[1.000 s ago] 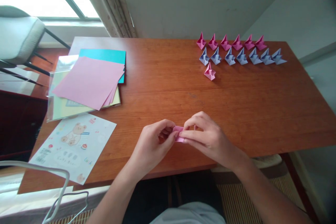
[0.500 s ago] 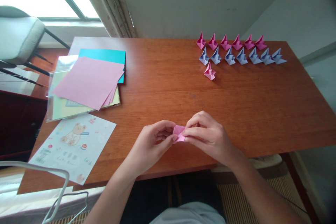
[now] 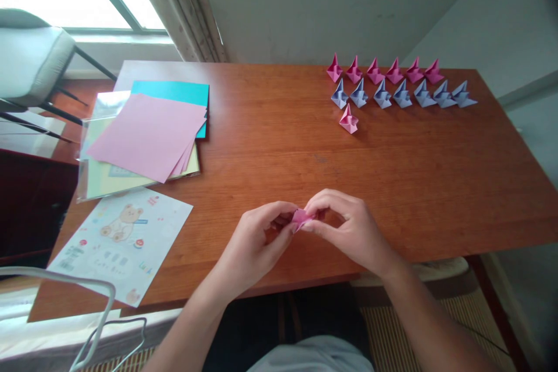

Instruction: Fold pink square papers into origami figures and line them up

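Note:
A small folded pink paper piece [image 3: 300, 218] is pinched between both my hands, just above the near edge of the wooden table [image 3: 279, 151]. My left hand [image 3: 255, 241] grips its left side with thumb and fingers closed. My right hand [image 3: 349, 226] pinches its right side, fingers curled over it. Most of the paper is hidden by my fingers.
At the far right stand a row of folded pink figures [image 3: 383, 71], a row of blue ones [image 3: 401, 95] and a single pink one [image 3: 349, 120]. A stack of pink and teal sheets [image 3: 150, 133] and a bear-printed sheet [image 3: 122, 241] lie at left. A chair [image 3: 30, 58] stands beyond.
My fingers have closed tighter over the pink paper, so less of it shows. Both hands stay in about the same spot above the table's near edge.

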Available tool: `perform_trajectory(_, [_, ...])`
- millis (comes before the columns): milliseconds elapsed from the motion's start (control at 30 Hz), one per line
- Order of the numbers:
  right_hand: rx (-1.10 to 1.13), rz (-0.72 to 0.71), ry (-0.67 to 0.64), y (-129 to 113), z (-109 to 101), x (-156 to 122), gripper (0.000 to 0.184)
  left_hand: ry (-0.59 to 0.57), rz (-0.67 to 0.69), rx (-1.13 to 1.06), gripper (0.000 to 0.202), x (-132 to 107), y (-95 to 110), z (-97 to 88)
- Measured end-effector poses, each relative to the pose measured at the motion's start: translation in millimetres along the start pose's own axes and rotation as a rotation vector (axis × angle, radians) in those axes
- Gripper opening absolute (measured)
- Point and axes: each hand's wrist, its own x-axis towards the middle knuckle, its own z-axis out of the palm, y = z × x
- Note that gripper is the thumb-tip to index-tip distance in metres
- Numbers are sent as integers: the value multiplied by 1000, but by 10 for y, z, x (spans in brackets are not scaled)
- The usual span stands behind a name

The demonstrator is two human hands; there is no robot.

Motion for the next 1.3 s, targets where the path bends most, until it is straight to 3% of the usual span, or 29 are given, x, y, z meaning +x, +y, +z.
perform_trajectory(333, [223,32,70,23,98,-19,6,103,-136,-394,17,-6,6,75])
perform_trajectory(467, [306,69,116,58,140,-19,9,142,-148,-447,18,1,8,83])
perform_trajectory(567, [239,36,118,68,129,-7,8,141,-133,-425,17,0,-12,69])
perform_trajectory(700, [16,-80,99,114,89,-2,4,181,-70,-218,21,2,-61,41])
perform_trajectory(800, [-177,-169,80,197,93,-32,7,284,49,166,14,4,-94,15])
perform_trajectory(900, [-303,-214,82,265,123,-65,12,277,205,481,18,-2,-134,-5])
perform_trajectory(1033, [-449,-256,88,270,153,-67,13,230,376,627,25,-20,-216,-4])
perform_trajectory(1300, [-535,-313,82,280,153,-70,18,174,476,823,24,0,-284,-34])
